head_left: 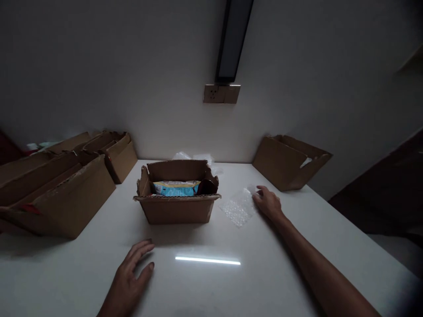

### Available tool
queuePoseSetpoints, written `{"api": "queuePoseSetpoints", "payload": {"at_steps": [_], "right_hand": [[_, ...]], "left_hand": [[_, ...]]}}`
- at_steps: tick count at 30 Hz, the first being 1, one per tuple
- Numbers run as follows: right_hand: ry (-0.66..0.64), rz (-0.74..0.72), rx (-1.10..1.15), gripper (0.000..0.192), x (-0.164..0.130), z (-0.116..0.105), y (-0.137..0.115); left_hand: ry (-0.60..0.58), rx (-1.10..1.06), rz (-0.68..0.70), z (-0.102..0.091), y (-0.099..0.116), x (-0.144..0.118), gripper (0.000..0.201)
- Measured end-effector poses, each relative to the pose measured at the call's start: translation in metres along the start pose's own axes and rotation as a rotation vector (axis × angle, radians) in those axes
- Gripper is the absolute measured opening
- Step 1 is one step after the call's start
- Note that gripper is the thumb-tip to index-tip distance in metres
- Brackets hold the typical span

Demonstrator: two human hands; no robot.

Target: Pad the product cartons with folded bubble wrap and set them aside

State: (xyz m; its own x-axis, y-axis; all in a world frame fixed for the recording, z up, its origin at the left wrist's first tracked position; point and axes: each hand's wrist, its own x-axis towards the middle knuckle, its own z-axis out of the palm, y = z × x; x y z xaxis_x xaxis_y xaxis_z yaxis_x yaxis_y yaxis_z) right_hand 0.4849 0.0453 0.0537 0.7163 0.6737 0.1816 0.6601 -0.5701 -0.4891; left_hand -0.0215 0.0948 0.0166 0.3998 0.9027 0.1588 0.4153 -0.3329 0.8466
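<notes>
A piece of bubble wrap (239,207) lies on the white table, right of an open cardboard box (180,211). At the wrap's right edge is my right hand (269,203), its fingers curled and closed on that edge. My left hand (130,275) is low over the table in front of the box, thumb and fingers apart, holding nothing. Inside the box sit a blue and yellow packet (176,188) and a dark rounded object (207,187) whose kind I cannot make out. The box's front wall hides their lower parts.
Several cardboard boxes (94,189) stand along the left. Another open box (280,165) is at the back right. Behind the middle box lies more clear plastic wrap (203,157). A socket panel (221,94) and a dark upright bar (234,42) are at the wall.
</notes>
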Motion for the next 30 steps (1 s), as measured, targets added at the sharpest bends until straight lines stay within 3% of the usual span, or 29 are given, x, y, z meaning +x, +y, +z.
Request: {"api": "queuePoseSetpoints", "payload": {"at_steps": [3, 7, 14, 16, 18, 22, 24, 26, 30], "right_hand": [[-0.197, -0.187, 0.128, 0.034, -0.011, -0.014, -0.005], [-0.359, -0.336, 0.277, 0.034, -0.04, -0.036, -0.011], [-0.23, -0.332, 0.335, 0.044, -0.113, -0.004, -0.051], [-0.105, -0.361, 0.262, 0.053, -0.126, -0.009, -0.051], [-0.087, -0.443, 0.182, 0.054, -0.143, -0.026, -0.044], [-0.412, -0.688, 0.139, 0.048, -0.198, -0.058, -0.036], [-0.419, -0.813, 0.086, 0.06, -0.23, -0.052, -0.045], [-0.365, -0.926, 0.034, 0.065, -0.254, -0.03, -0.06], [-0.179, -0.983, 0.109, 0.032, -0.27, 0.01, -0.088]], "left_hand": [[-0.047, 0.011, 0.064, 0.004, 0.01, -0.006, 0.032], [-0.077, 0.044, 0.17, 0.016, 0.012, -0.019, 0.029], [-0.169, 0.085, 0.237, 0.029, 0.042, -0.037, 0.029], [-0.209, 0.091, 0.261, 0.027, 0.05, -0.041, 0.03], [-0.235, 0.1, 0.293, 0.024, 0.052, -0.043, 0.03], [-0.305, 0.116, 0.35, 0.024, 0.047, -0.045, 0.028], [-0.346, 0.121, 0.377, 0.027, 0.047, -0.042, 0.03], [-0.39, 0.133, 0.4, 0.03, 0.05, -0.037, 0.038], [-0.484, 0.155, 0.472, 0.028, 0.055, -0.031, 0.071]]}}
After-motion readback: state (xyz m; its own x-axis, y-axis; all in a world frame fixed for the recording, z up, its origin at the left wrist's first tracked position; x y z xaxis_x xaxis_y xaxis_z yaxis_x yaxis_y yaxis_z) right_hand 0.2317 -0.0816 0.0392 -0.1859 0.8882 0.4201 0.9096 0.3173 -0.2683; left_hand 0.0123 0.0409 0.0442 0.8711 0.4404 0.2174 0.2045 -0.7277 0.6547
